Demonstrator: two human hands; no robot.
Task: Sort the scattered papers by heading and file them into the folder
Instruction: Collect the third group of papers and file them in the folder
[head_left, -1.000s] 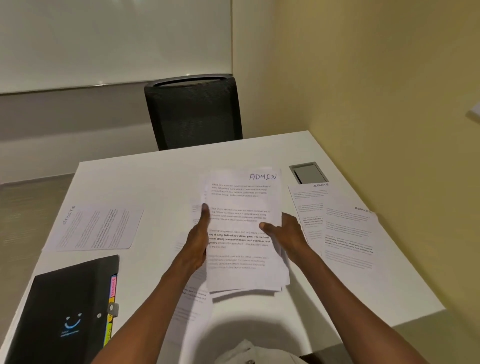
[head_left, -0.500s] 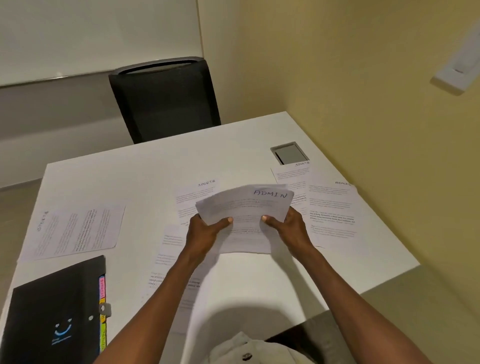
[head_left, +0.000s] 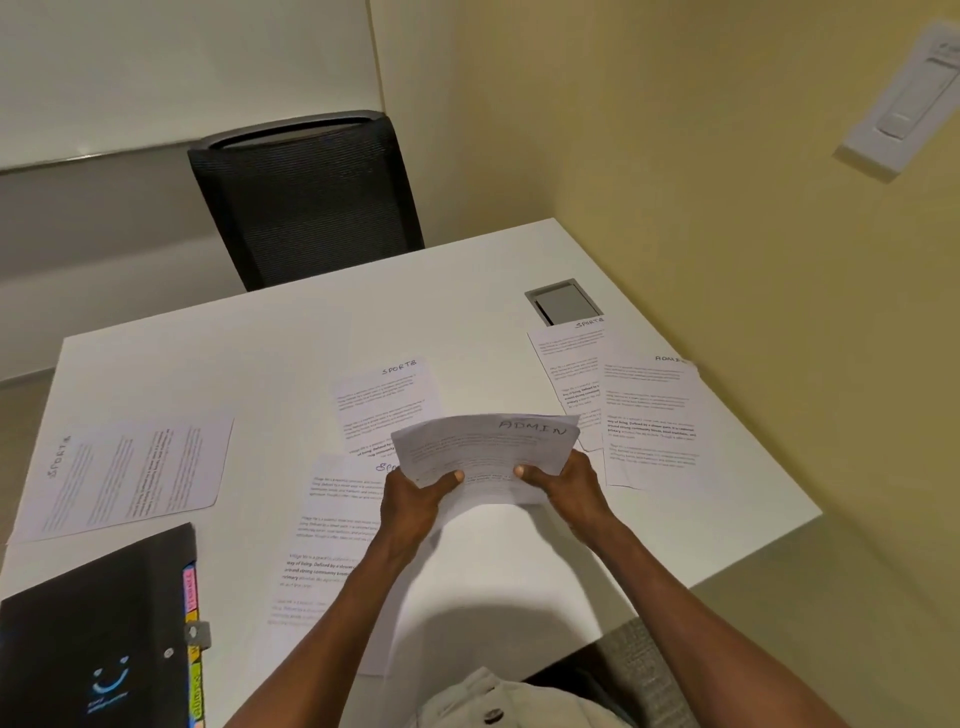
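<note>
You've got the ADMIN stack up off the table, held between both hands in front of you. Your left hand grips the near left edge, thumb curled over the top sheet, fingers tucked underneath. Your right hand does the same on the near right edge, thumb pressed on the page. The stack bows upward between them, heading side tilted away from you.

Under and beyond the stack lie 2 SPORTS sheets: one flat just past your hands, another beneath your left forearm, its heading partly hidden by the stack. Over on the right, a SPORTS page sits by the grey cable hatch, overlapped by a sheet headed ADMIN, though the last letter is hard to read at the edge. Far left, a single SPORTS sheet lies turned sideways.

The black folder rests closed at the near left corner, coloured tabs sticking out along its right edge, well apart from your hands. A black chair stands at the far side of the table.
</note>
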